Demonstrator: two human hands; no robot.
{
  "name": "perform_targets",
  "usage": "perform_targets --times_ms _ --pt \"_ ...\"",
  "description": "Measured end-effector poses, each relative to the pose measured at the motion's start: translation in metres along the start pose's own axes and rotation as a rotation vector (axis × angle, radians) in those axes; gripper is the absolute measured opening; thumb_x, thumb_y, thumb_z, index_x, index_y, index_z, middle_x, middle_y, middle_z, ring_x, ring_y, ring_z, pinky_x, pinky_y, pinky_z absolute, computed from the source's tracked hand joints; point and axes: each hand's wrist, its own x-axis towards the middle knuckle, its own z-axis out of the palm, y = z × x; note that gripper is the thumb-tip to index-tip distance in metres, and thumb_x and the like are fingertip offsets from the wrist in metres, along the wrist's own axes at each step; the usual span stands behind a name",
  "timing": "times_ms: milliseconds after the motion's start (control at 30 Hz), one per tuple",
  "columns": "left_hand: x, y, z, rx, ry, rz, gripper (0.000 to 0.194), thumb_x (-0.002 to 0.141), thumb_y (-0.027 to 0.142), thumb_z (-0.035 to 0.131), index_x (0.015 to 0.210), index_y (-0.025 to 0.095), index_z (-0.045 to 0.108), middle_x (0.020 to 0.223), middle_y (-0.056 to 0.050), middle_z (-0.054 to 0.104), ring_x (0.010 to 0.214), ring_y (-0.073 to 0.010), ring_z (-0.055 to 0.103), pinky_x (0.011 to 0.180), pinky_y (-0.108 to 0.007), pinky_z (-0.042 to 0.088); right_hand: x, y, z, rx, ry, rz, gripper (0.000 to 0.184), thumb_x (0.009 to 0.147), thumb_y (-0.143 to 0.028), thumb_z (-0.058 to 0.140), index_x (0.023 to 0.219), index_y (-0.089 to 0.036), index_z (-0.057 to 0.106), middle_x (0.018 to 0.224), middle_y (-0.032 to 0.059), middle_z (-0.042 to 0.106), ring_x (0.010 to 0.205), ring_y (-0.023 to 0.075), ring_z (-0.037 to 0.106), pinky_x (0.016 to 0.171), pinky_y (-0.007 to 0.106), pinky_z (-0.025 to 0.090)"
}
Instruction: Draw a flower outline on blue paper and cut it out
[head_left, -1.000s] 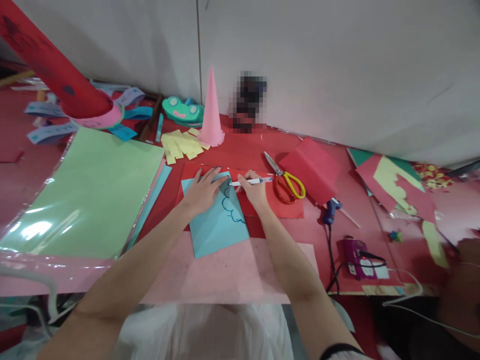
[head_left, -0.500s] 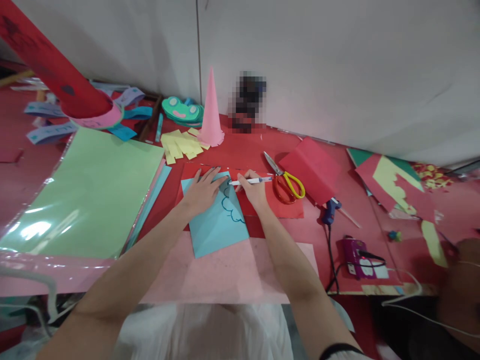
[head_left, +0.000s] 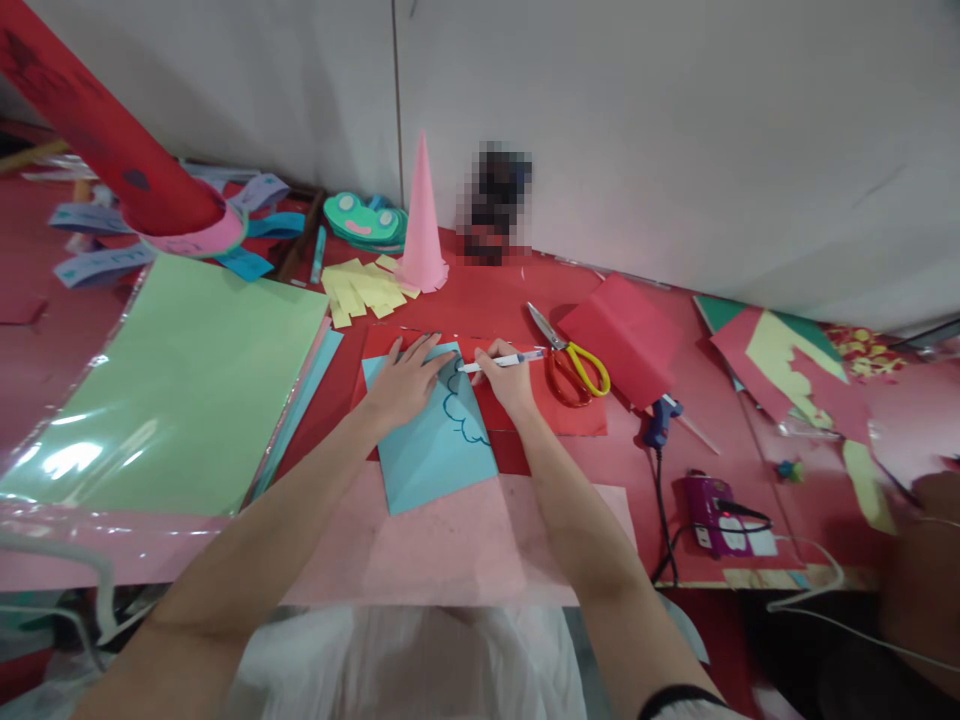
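So we've got our left hand [head_left: 405, 385] spread flat on the blue sheet [head_left: 431, 455], pressing it and gripping nothing. The sheet lies right in front of us, overlapping some red paper [head_left: 574, 408]. Our right hand [head_left: 505, 385] is pinching a white pen [head_left: 513, 360], tip by the scalloped dark line [head_left: 466, 437] near the sheet's far right corner; can't tell if it's touching. We've also got 1 pair of scissors [head_left: 557, 343] just right of that hand, and 1 pink cone [head_left: 422, 230] standing beyond both.
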Motion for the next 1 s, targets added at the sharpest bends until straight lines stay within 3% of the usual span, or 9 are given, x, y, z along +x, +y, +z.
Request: perform_targets --times_ms 200,1000 --pt "0.0001 0.0014 -0.0025 0.002 -0.018 0.0 0.046 0.096 0.017 0.032 0.139 0.023 0.046 0.155 -0.011 0.032 0.143 -0.0254 0.029 0.115 -0.055 0.018 0.002 0.0035 -0.0009 0.021 -0.005 0.049 0.028 0.076 -0.027 0.056 0.056 -0.024 0.037 0.036 -0.009 0.051 0.036 0.0101 0.048 0.052 0.023 0.039" --pt "-0.0004 0.0004 -0.0019 0.022 -0.012 0.006 0.046 0.096 0.017 0.032 0.139 0.024 0.045 0.155 -0.01 0.033 0.143 -0.0253 0.029 0.115 -0.055 0.018 0.0008 0.0013 -0.0003 0.048 0.004 0.012 0.028 0.077 -0.027 0.057 0.056 -0.024 0.038 0.037 -0.0086 0.052 0.039 0.0103 0.049 0.058 0.025 0.042"
